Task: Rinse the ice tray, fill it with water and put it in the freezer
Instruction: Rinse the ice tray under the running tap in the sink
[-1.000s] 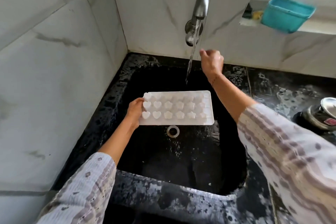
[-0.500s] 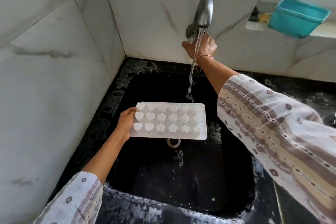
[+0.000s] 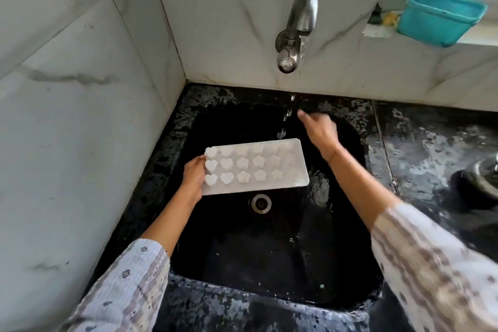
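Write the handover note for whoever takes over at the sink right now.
Left hand grips the ice tray by its left end, held over the black sink.
Right hand is empty, below the tap, touching nothing.
Tap gives only drops, falling at the tray's far edge.
Tray cells look empty; whether rinsing is finished cannot be told.
Left: fill the tray, then carry it level to the freezer, which is not in view.
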Demonstrator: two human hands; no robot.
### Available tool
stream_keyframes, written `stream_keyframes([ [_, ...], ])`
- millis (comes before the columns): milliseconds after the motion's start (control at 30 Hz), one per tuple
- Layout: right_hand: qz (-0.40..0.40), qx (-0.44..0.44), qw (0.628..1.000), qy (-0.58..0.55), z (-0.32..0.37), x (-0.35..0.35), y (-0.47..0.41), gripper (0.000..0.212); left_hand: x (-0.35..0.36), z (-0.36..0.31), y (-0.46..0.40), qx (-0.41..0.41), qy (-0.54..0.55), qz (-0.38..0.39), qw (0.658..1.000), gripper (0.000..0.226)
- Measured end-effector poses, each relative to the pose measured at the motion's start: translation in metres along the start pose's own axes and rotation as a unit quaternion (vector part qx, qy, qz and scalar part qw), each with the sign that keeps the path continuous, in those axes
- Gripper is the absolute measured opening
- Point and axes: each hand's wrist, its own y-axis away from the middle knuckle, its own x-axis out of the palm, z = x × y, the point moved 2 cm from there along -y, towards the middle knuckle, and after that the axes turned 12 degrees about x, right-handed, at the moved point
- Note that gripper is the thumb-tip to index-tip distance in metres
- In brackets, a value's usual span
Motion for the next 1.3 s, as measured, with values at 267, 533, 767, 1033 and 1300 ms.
stream_keyframes([
  [267, 0.238, 0.108, 0.929, -0.262, -0.097, 0.021, 0.03, 0.035, 0.02, -0.005, 0.001, -0.035, 0.1, 0.059, 0.993, 0.023],
  [533, 0.236, 0.155, 0.932, -0.229, -0.131, 0.005, 0.034, 0.029, 0.036, 0.004, 0.008, -0.061, 0.01, 0.114, 0.992, 0.014],
  [767, 0.178, 0.173, 0.944, -0.217, -0.135, 0.006, 0.034, 0.031, 0.034, 0.016, 0.012, -0.055, -0.081, 0.084, 0.992, 0.025],
  [1033, 0.169, 0.111, 0.954, -0.221, -0.133, 0.0, 0.043, 0.021, 0.028, 0.014, 0.017, -0.013, -0.042, 0.055, 0.998, 0.028],
  [1300, 0.149, 0.04, 0.976, -0.154, -0.129, -0.018, 0.041, 0.039, 0.026, 0.014, 0.019, 0.022, -0.007, 0.062, 0.998, 0.033],
])
